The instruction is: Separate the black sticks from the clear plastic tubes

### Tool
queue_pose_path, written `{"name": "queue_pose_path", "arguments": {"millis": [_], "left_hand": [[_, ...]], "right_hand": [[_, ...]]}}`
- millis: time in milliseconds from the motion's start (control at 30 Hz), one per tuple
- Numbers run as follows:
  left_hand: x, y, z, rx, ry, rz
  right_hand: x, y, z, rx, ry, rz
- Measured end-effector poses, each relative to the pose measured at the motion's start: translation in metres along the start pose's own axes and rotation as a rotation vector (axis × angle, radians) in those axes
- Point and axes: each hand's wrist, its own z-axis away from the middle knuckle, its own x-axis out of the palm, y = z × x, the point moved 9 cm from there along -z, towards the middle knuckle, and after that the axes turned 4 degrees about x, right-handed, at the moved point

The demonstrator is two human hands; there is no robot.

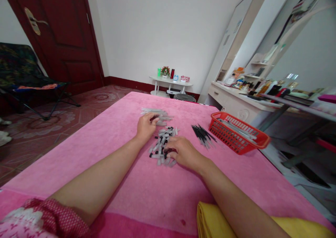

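Observation:
My left hand [147, 126] is at the near edge of a row of whitish translucent tubes [153, 111], like pen barrels. Its fingers are curled in with the thumb close to them, and what they hold is hidden. Over the right side of a loose pile of clear pen caps [159, 145], some with black ends, my right hand [185, 153] bends down. Its thumb and fingers close among the caps, apparently around one. To the right of the pile lies a bundle of thin sticks [202, 135] with black ends and pale tips.
An orange-red plastic basket [228, 138] holding long pale sticks stands at the table's right side. Folded yellow cloth [207, 220] lies under my right forearm. A pink cloth [110, 143] covers the table. Beyond are a small white stand [170, 81], a dressing table [236, 100] and a folding chair [23, 70].

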Motion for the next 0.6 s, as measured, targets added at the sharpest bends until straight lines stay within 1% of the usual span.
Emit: {"name": "queue_pose_path", "arguments": {"millis": [100,233,300,467,600], "left_hand": [[0.001,-0.001,0.0,-0.003,-0.011,-0.009],[0.003,0.004,0.001,0.032,-0.036,-0.017],[0.004,0.007,0.002,0.051,-0.046,-0.023],[0.006,0.015,0.002,0.082,-0.076,-0.07],[0.007,0.023,0.003,0.116,-0.106,-0.11]], "right_hand": [[0.001,0.001,0.001,0.028,-0.005,-0.011],[-0.003,0.009,0.004,0.129,0.051,-0.151],[-0.007,0.016,0.005,0.183,0.104,-0.258],[-0.025,0.038,0.005,0.253,0.31,-0.47],[-0.025,0.065,0.009,0.399,0.394,-0.696]]}}
